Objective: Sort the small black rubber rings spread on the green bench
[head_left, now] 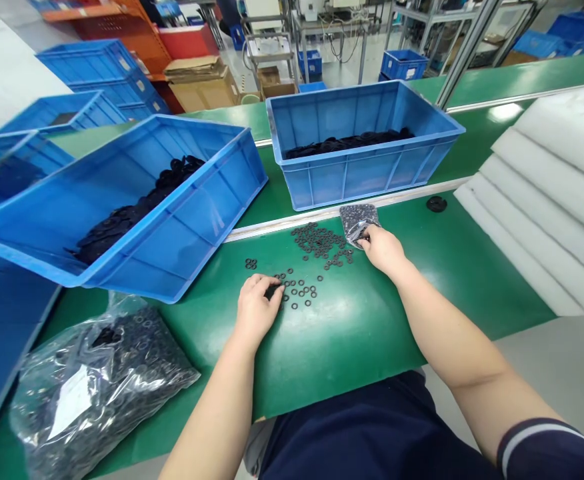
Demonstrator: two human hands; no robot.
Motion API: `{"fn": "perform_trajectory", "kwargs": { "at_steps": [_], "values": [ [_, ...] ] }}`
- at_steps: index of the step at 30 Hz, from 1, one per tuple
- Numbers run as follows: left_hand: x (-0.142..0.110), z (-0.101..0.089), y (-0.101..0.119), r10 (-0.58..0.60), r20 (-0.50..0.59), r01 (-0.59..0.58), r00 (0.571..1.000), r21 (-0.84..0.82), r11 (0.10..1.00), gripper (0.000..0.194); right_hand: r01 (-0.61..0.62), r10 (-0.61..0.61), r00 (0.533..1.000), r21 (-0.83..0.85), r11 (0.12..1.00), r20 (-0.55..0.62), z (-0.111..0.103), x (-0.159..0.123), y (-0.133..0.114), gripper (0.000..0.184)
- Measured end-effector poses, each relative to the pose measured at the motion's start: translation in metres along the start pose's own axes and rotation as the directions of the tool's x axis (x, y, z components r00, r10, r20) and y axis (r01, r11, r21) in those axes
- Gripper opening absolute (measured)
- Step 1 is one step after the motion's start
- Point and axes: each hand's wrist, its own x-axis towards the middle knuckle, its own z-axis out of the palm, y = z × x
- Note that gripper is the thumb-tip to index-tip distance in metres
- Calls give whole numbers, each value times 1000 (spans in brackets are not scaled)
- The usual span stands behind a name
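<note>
Plastic bag [137, 393], large, clear and loaded with dark rings [165, 333], lies nearest, at the left of the green table [332, 353]. Farther in, the left hand [255, 310] rests over the scattered rings [302, 293], its thumb and fingers curled around something dark; whether they pinch any rings I cannot tell. Pieces this thin and flat probably slide more readily than they lift, so light fingertip pressure on a few at once should serve better than a full grab. Just beyond the knuckles sits a tight group of four rings [253, 266], easily nudged by a careless sweep. The right hand [386, 252] has its fingers bent together at the near end of a small clear bag [359, 215]; what they grasp there is hidden. Holding that end slightly raised and spread would help keep its small contents from spilling into the denser pile [319, 241] just beside it. Behind stand the left blue bin [217, 207] and the right blue bin [367, 170].
</note>
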Motion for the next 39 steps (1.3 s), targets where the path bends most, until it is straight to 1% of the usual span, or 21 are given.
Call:
{"fn": "perform_trajectory", "kwargs": {
  "at_steps": [6, 11, 13, 15, 17, 19, 21, 23, 26, 29, 31, 34, 37, 39],
  "values": [
    [0, 1, 0, -12, -40, 13, 999, 20, 1000, 15, -28, 28, 1000, -39, 999, -8, 0, -2, -5, 25],
    [0, 1, -6, -48, -52, 49, 997, 22, 999, 17, -38, 37, 999, -58, 998, -22, 0, -5, -8, 25],
    [1, 1, -7, -49, -81, 52, 995, 33, 998, 17, -36, 35, 999, -63, 997, -27, 0, -5, -8, 25],
    [1, 0, -3, -33, -117, 38, 993, 36, 999, 18, -33, 31, 999, -63, 997, -31, 0, -4, -7, 24],
    [0, -1, 4, -3, -125, 6, 992, 24, 1000, 18, -33, 31, 999, -59, 998, -35, 1, -4, -7, 24],
    [-1, -5, 12, 37, -84, -36, 996, 12, 999, 17, -36, 33, 999, -58, 998, -39, 1, -3, -6, 24],
    [-3, -12, 17, 75, -14, -75, 997, 7, 997, 17, -39, 37, 999, -57, 998, -36, 2, -3, -6, 24],
    [-6, -20, 17, 97, 66, -96, 993, -11, 995, 17, -41, 39, 999, -58, 997, -30, 2, -2, -5, 24],
    [-7, -31, 10, 85, 201, -75, 976, -58, 996, 22, -36, 35, 999, -60, 998, -20, 1, -2, -4, 24],
    [-7, -33, 4, 64, 323, -49, 944, -55, 997, 20, -20, 19, 1000, -60, 998, -15, 0, -2, -4, 23],
    [-7, -32, 3, 68, 345, -53, 936, -52, 997, 17, -15, 15, 1000, -62, 998, -10, -1, -1, -5, 22],
    [-7, -31, 6, 107, 316, -85, 943, -82, 993, 9, -20, 20, 1000, -59, 998, -7, -1, -1, -5, 23],
    [-9, -32, 9, 172, 310, -133, 935, -141, 981, 14, -18, 17, 1000, -45, 999, -12, 1, -1, -3, 23],
    [-10, -31, 10, 188, 318, -140, 929, -166, 976, 16, -11, 10, 1000, -34, 999, -23, 2, 0, -1, 23]
  ]
}}
